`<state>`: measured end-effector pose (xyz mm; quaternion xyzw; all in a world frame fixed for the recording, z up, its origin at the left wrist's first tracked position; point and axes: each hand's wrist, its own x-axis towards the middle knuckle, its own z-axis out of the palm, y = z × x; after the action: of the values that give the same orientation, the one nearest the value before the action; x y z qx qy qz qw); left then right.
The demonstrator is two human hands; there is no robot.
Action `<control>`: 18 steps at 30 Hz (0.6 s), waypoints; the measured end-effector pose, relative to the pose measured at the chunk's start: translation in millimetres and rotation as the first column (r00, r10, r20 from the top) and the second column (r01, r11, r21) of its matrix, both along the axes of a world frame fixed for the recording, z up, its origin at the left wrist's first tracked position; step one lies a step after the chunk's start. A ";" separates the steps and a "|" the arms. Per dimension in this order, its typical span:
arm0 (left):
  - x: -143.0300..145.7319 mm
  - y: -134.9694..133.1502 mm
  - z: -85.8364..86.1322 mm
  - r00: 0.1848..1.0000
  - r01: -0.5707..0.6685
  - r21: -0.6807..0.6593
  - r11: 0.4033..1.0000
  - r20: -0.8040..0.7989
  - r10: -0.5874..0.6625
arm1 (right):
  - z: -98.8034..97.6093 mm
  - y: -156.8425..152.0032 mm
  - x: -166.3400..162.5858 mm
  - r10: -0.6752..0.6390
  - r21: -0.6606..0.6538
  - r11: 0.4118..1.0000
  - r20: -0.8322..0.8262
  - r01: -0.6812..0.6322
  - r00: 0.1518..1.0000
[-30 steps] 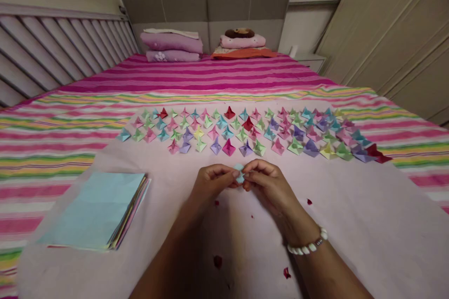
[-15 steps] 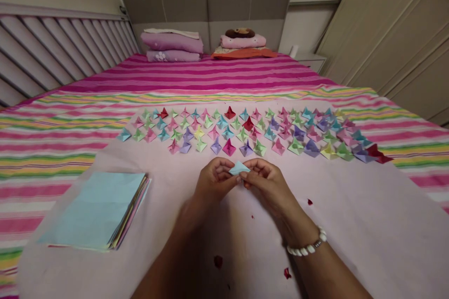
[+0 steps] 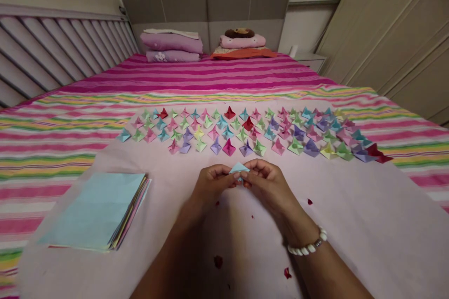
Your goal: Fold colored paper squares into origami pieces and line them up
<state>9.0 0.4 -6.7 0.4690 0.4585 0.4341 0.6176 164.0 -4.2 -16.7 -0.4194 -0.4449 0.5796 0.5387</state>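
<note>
Both hands meet over a pale pink sheet [image 3: 351,224] spread on the bed. My left hand [image 3: 212,184] and my right hand [image 3: 264,182] pinch a small light-blue folded paper piece [image 3: 239,168] between their fingertips, its point sticking up. A white bead bracelet [image 3: 308,245] circles my right wrist. Beyond the hands lie several rows of small folded paper shapes [image 3: 245,133] in pink, green, blue, purple and red. A stack of flat paper squares [image 3: 100,210], light blue on top, lies to the left of my left forearm.
A striped pink, green and yellow bedspread [image 3: 210,79] covers the bed. Folded pillows and blankets [image 3: 171,44] sit at the headboard. A slatted rail [image 3: 52,51] runs along the left, wardrobe doors [image 3: 396,32] along the right. Small red scraps [image 3: 217,261] dot the sheet.
The blue piece has turned in my fingers: a second ago it was nearly hidden between them, now its flat triangular face shows above. The hands have stayed in place.
</note>
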 end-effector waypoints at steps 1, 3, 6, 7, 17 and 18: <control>-0.5 -0.1 -0.3 1.000 -0.002 0.008 1.000 0.003 0.002 | -0.2 0.4 0.3 0.006 0.002 1.000 0.000 -0.006 1.000; -1.3 -0.4 -0.6 1.000 0.000 0.011 1.000 0.008 0.000 | -0.1 1.1 1.2 0.011 0.002 1.000 -0.004 -0.011 1.000; -1.2 -1.2 -0.5 1.000 0.023 -0.021 1.000 0.014 -0.022 | 0.7 1.3 2.3 -0.007 -0.016 1.000 -0.018 0.006 1.000; -1.0 -1.3 -0.3 0.999 0.031 -0.037 0.999 0.022 -0.031 | 1.1 1.1 2.3 -0.018 -0.022 1.000 -0.020 0.017 1.000; 0.9 0.8 -7.2 0.998 0.015 0.058 0.998 -0.059 -0.012 | 3.5 0.7 -0.4 -0.062 -0.017 0.998 -0.063 0.061 0.996; 1.1 0.9 -8.1 0.998 0.008 0.079 0.997 -0.069 -0.003 | 3.9 0.8 0.0 -0.065 -0.021 0.998 -0.070 0.064 0.995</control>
<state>10.0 1.3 -14.8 0.5090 0.4608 0.4338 0.5835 164.1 -3.4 -12.8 -0.4181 -0.4063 0.5805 0.5685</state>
